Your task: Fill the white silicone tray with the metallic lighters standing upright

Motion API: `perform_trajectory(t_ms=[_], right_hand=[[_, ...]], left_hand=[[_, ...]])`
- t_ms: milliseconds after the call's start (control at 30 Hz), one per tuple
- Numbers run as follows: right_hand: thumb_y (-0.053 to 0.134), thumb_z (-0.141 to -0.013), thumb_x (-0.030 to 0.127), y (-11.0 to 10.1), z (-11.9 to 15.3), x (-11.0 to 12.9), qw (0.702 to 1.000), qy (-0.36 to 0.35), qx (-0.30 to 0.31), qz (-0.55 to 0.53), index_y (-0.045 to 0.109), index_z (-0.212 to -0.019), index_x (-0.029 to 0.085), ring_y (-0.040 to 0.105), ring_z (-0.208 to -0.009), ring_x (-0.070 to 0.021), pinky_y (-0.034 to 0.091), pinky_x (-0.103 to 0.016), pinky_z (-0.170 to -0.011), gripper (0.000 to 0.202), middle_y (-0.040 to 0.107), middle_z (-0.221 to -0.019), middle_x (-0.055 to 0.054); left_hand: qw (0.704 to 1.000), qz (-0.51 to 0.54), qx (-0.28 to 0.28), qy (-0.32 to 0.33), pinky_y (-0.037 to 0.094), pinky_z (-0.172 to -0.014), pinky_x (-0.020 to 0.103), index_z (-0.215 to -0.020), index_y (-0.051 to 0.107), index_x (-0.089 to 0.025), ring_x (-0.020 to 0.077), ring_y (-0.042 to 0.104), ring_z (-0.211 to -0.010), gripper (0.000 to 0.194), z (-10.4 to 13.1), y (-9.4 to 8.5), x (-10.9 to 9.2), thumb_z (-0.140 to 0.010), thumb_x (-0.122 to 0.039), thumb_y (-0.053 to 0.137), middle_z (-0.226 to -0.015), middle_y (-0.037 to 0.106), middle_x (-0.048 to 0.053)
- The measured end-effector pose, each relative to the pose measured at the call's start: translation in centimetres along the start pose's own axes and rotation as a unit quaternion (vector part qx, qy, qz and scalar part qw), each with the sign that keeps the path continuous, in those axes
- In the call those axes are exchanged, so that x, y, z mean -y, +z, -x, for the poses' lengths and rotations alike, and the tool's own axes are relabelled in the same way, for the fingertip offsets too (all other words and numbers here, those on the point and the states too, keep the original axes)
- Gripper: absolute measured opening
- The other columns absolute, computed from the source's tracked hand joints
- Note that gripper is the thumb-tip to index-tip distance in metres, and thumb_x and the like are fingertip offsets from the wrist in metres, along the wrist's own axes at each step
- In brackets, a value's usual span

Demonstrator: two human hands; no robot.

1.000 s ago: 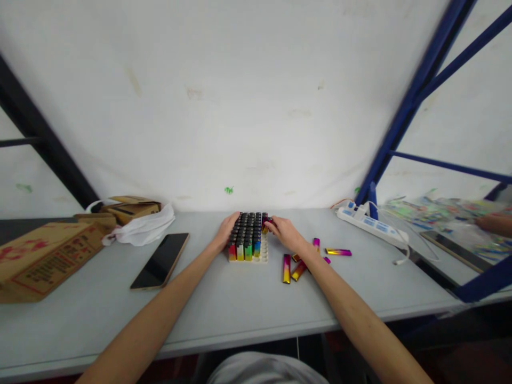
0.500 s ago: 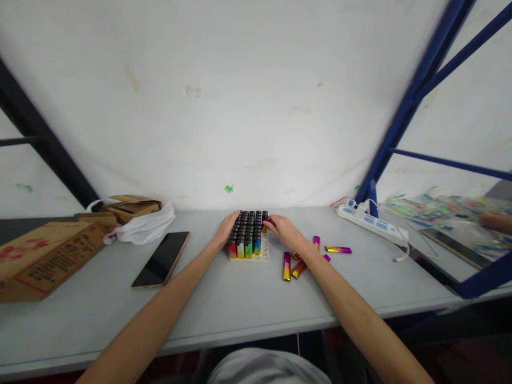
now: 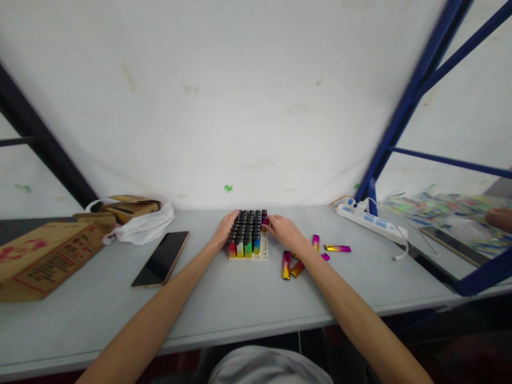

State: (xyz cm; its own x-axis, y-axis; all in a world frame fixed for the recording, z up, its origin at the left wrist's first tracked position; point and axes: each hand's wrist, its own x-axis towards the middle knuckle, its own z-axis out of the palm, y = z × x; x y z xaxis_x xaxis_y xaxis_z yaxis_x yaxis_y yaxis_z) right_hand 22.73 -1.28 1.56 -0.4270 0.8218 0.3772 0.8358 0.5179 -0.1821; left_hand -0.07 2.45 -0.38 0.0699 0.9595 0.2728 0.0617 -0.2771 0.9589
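Note:
Rows of black-topped lighters (image 3: 248, 248) stand upright in a white tray (image 3: 262, 257), their bodies red, clear, green and blue fading to yellow. My left hand (image 3: 226, 229) grips the left side of the tray, its fingertips against the outer lighters. At the far end of the right-hand column, my right hand (image 3: 283, 229) pinches a purple-and-gold lighter (image 3: 264, 221) standing in the tray. My fingers partly cover that lighter. Holes show along the near part of this column. Several loose purple-and-gold lighters (image 3: 286, 265) lie on the table under and beside my right forearm.
A phone (image 3: 161, 259) lies left of the tray. Farther left are a cardboard box (image 3: 48, 253), a smaller carton (image 3: 138, 209) and a white plastic bag (image 3: 146, 226). A power strip (image 3: 372, 223) with cables lies at right by a blue frame (image 3: 380, 165). Another person's hand (image 3: 500, 218) shows beyond it.
My right hand has shifted slightly at the far end of the right-hand column, and more of the purple lighter shows at its fingertips. My left hand stays on the tray.

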Motion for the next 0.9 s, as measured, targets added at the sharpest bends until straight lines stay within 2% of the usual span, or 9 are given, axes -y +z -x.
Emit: perform_trajectory(t_ms=[100, 167, 267, 400, 533, 700, 767, 833, 900], right_hand=[[0.05, -0.1, 0.043, -0.9, 0.2, -0.3, 0.999, -0.008, 0.03, -0.018, 0.068, -0.093, 0.016, 0.065, -0.078, -0.0209, 0.041, -0.028, -0.07, 0.033, 0.071, -0.089, -0.013], [0.048, -0.101, 0.04, -2.3, 0.6, -0.8, 0.998, -0.014, 0.043, -0.05, 0.069, -0.093, 0.016, 0.065, -0.08, -0.0188, 0.042, -0.026, -0.072, 0.033, 0.072, -0.089, -0.01], [0.05, -0.1, 0.039, -4.9, 2.0, -0.9, 0.996, 0.026, 0.072, -0.052, 0.07, -0.098, 0.016, 0.065, -0.079, -0.0173, 0.042, -0.025, -0.072, 0.03, 0.073, -0.087, -0.008], [0.055, -0.096, 0.042, -7.0, 5.2, 1.0, 0.987, 0.084, 0.141, -0.005, 0.068, -0.103, 0.019, 0.067, -0.077, -0.0196, 0.042, -0.026, -0.069, 0.028, 0.073, -0.086, -0.009], [0.06, -0.092, 0.041, -6.3, 8.0, 3.4, 0.978, 0.121, 0.166, 0.044, 0.063, -0.118, 0.017, 0.068, -0.091, -0.0269, 0.044, -0.03, -0.073, 0.035, 0.071, -0.1, -0.015], [0.064, -0.089, 0.033, -4.8, 8.4, 4.0, 0.979, 0.124, 0.159, 0.013, 0.06, -0.125, 0.017, 0.067, -0.095, -0.0275, 0.043, -0.031, -0.077, 0.039, 0.071, -0.098, -0.015], [0.064, -0.088, 0.03, -4.6, 7.8, 3.6, 0.981, 0.127, 0.144, -0.031, 0.064, -0.117, 0.017, 0.067, -0.09, -0.025, 0.043, -0.03, -0.076, 0.032, 0.071, -0.095, -0.012], [0.06, -0.09, 0.031, -4.6, 6.9, 2.8, 0.981, 0.121, 0.123, -0.092, 0.069, -0.096, 0.016, 0.065, -0.083, -0.0222, 0.042, -0.029, -0.074, 0.018, 0.071, -0.086, -0.009], [0.055, -0.093, 0.037, -4.8, 5.6, 1.9, 0.975, 0.096, 0.091, -0.179, 0.066, -0.078, 0.017, 0.062, -0.076, -0.0195, 0.043, -0.029, -0.072, 0.027, 0.067, -0.077, -0.005]], left_hand=[[1.0, -0.008, -0.002, -0.002, 0.044, -0.095, 0.035, -0.085, 0.067, -0.015, 0.0236, 0.061, -0.093, 0.049, 0.1, 0.0, -0.1, -0.08, -0.062, 0.055, -0.091, 0.073, 0.006], [1.0, -0.007, -0.002, -0.003, 0.044, -0.095, 0.035, -0.085, 0.067, -0.014, 0.0237, 0.061, -0.093, 0.05, 0.1, 0.0, -0.3, -0.079, -0.063, 0.055, -0.092, 0.073, 0.006], [1.0, -0.008, 0.002, -0.003, 0.044, -0.096, 0.035, -0.084, 0.067, -0.014, 0.0237, 0.061, -0.094, 0.051, 0.1, 0.0, -0.3, -0.079, -0.063, 0.055, -0.093, 0.073, 0.007], [1.0, -0.02, 0.001, 0.003, 0.044, -0.093, 0.034, -0.082, 0.065, -0.016, 0.0233, 0.061, -0.091, 0.047, -0.1, -0.1, 0.0, -0.08, -0.062, 0.054, -0.087, 0.073, 0.004], [1.0, -0.013, -0.002, -0.005, 0.044, -0.095, 0.035, -0.084, 0.066, -0.016, 0.0238, 0.061, -0.094, 0.048, -0.2, -0.1, 0.3, -0.08, -0.062, 0.054, -0.091, 0.073, 0.005], [1.0, -0.015, -0.004, -0.01, 0.043, -0.099, 0.036, -0.087, 0.067, -0.015, 0.025, 0.061, -0.098, 0.05, 0.1, 0.1, -0.3, -0.079, -0.063, 0.054, -0.097, 0.074, 0.007], [1.0, -0.017, -0.008, -0.009, 0.043, -0.099, 0.036, -0.087, 0.067, -0.015, 0.0256, 0.061, -0.099, 0.05, 0.2, 0.1, -0.5, -0.078, -0.063, 0.055, -0.097, 0.074, 0.008], [1.0, -0.016, -0.005, -0.01, 0.043, -0.099, 0.037, -0.087, 0.067, -0.015, 0.0259, 0.061, -0.1, 0.051, 0.2, 0.1, -0.6, -0.078, -0.063, 0.055, -0.097, 0.074, 0.008], [1.0, -0.019, -0.001, -0.007, 0.043, -0.099, 0.037, -0.086, 0.067, -0.015, 0.026, 0.061, -0.099, 0.05, 0.1, 0.0, -0.6, -0.078, -0.063, 0.054, -0.097, 0.074, 0.008]])
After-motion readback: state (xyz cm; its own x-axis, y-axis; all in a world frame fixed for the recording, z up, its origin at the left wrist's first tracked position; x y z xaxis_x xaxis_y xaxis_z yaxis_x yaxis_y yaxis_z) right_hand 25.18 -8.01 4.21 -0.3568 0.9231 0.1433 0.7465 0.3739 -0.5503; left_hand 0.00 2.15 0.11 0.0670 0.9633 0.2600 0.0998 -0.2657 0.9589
